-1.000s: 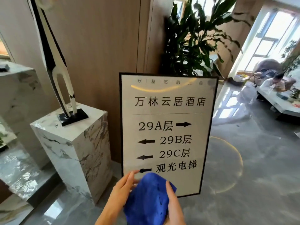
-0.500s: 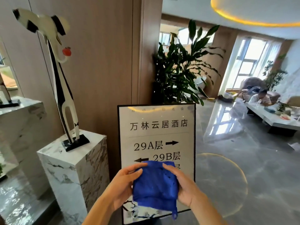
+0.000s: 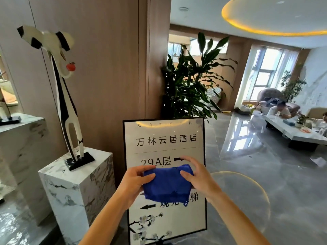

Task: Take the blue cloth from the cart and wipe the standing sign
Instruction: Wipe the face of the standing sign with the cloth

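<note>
Wood-panelled wall [image 3: 106,68], glossy grey floor [image 3: 265,174], bright windows [image 3: 265,75].

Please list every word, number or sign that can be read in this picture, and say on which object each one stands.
All stand on the black-framed white standing sign:
"万林云居酒店", the large title line.
"29A层" with a black arrow partly hidden by the right hand.
A black arrow pointing left, then characters mostly covered by the folded blue cloth; only "梯" reads clearly.
The small top line under the light's glare is too blurred to read.
No other text is legible.
</note>
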Available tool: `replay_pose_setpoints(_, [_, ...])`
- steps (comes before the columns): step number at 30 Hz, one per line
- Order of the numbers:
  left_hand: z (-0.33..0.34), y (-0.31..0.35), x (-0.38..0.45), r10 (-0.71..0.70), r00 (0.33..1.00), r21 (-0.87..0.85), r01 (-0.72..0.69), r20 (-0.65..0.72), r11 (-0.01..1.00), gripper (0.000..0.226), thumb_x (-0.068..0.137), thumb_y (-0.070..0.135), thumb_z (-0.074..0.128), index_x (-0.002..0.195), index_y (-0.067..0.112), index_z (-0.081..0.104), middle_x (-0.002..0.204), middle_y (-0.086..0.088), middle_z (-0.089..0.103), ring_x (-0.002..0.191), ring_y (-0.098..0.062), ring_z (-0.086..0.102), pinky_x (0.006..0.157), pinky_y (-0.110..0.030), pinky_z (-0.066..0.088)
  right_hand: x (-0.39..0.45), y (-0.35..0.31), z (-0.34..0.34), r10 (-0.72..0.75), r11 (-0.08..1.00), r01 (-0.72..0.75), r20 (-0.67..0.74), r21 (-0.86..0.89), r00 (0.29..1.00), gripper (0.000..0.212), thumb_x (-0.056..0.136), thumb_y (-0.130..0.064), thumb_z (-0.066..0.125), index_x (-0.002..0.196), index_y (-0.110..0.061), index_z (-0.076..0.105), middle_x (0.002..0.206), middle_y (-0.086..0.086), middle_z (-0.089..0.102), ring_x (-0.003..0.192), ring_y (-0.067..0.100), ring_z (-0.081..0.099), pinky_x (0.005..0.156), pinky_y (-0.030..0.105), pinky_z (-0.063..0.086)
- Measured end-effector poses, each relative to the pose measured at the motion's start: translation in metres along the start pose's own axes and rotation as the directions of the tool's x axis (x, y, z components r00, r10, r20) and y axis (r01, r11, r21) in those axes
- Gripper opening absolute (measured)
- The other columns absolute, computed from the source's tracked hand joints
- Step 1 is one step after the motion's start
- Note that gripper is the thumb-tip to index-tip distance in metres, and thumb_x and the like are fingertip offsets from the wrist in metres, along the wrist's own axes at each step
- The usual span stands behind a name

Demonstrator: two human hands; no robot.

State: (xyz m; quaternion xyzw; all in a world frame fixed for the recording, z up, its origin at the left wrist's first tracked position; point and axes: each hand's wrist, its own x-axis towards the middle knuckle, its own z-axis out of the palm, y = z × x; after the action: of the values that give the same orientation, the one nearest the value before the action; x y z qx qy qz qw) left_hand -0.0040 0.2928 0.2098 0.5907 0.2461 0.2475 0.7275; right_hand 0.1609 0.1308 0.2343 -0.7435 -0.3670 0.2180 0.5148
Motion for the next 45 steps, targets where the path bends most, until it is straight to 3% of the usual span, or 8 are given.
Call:
replay_pose_setpoints(9, [0.009,0.03,0.009,0.136,0.99,0.36,-0.142,0.044,0.922,0.034,0.083,-0.002,0.076,0.109,0.019,0.073,0.101,0.001,0.074,0.097,-0.016,0.07,0.073,-0.022,0.06,0.009,-0.001,-0.029,-0.108,0.994,0.106,0.14,0.024,0.984,0.039,0.083,-0.006,0.08,0.115,-0.028,0.073,0.103,-0.007,0.078,0.102,0.01,0.072,0.087,0.029,0.061])
replay_pose_setpoints(13, [0.017,0.031,0.008,0.211,0.977,0.627,-0.185,0.033,0.757,0.024,0.089,0.009,0.073,0.106,0.026,0.073,0.091,0.016,0.071,0.087,-0.001,0.065,0.063,-0.009,0.052,0.014,-0.004,-0.03,-0.148,0.972,0.153,0.042,-0.177,0.988,0.03,0.085,-0.007,0.078,0.11,-0.023,0.078,0.094,-0.008,0.078,0.095,0.013,0.073,0.089,0.036,0.061])
replay_pose_setpoints(17, [0.029,0.035,0.01,0.348,0.938,0.774,-0.225,0.007,0.592,0.014,0.093,0.011,0.068,0.103,0.019,0.076,0.089,0.007,0.07,0.089,-0.013,0.066,0.079,-0.025,0.055,0.017,-0.01,-0.033,-0.203,0.909,0.172,-0.043,-0.379,0.978,0.014,0.087,-0.016,0.076,0.1,-0.02,0.081,0.089,-0.004,0.077,0.088,0.013,0.07,0.086,0.037,0.059])
replay_pose_setpoints(24, [0.043,0.045,0.021,0.463,0.886,0.769,-0.289,-0.01,0.57,0.017,0.095,0.009,0.065,0.089,0.022,0.075,0.081,0.002,0.071,0.077,-0.007,0.064,0.062,-0.011,0.044,0.024,-0.024,-0.055,-0.225,0.807,0.122,-0.109,-0.578,0.968,0.013,0.094,-0.036,0.067,0.097,-0.026,0.076,0.096,-0.008,0.073,0.095,0.016,0.063,0.089,0.041,0.052])
replay_pose_setpoints(30, [0.058,0.052,0.035,0.498,0.867,0.726,-0.332,-0.016,0.602,0.015,0.091,0.008,0.07,0.093,0.02,0.079,0.07,0.027,0.062,0.066,0.005,0.062,0.055,0.0,0.044,0.036,-0.029,-0.084,-0.261,0.785,0.145,-0.11,-0.603,0.959,0.011,0.093,-0.038,0.069,0.099,-0.032,0.076,0.083,-0.023,0.063,0.085,0.01,0.061,0.08,0.037,0.048])
replay_pose_setpoints(35, [0.076,0.049,0.049,0.488,0.872,0.71,-0.329,-0.023,0.622,0.015,0.087,0.008,0.075,0.09,0.021,0.081,0.064,0.027,0.063,0.066,0.015,0.063,0.054,-0.001,0.044,0.044,-0.02,-0.108,-0.267,0.789,0.148,-0.116,-0.597,0.957,0.011,0.092,-0.038,0.07,0.099,-0.032,0.077,0.082,-0.021,0.067,0.079,0.003,0.057,0.073,0.031,0.046])
replay_pose_setpoints(41, [0.091,0.031,0.061,0.454,0.891,0.696,-0.317,-0.015,0.644,0.017,0.089,0.007,0.073,0.094,0.021,0.081,0.075,0.016,0.072,0.076,-0.003,0.07,0.068,-0.015,0.057,0.054,0.002,-0.125,-0.254,0.791,0.169,-0.065,-0.588,0.965,0.009,0.09,-0.036,0.073,0.093,-0.029,0.078,0.075,-0.016,0.066,0.078,0.012,0.065,0.075,0.034,0.053])
replay_pose_setpoints(45, [0.082,0.016,0.062,0.411,0.911,0.689,-0.269,-0.045,0.672,0.018,0.087,0.004,0.074,0.095,0.019,0.081,0.074,0.024,0.069,0.077,0.001,0.07,0.071,-0.017,0.058,0.055,0.016,-0.121,-0.256,0.81,0.199,-0.027,-0.551,0.966,0.013,0.088,-0.032,0.075,0.077,-0.037,0.071,0.063,-0.019,0.063,0.066,0.001,0.061,0.064,0.018,0.045])
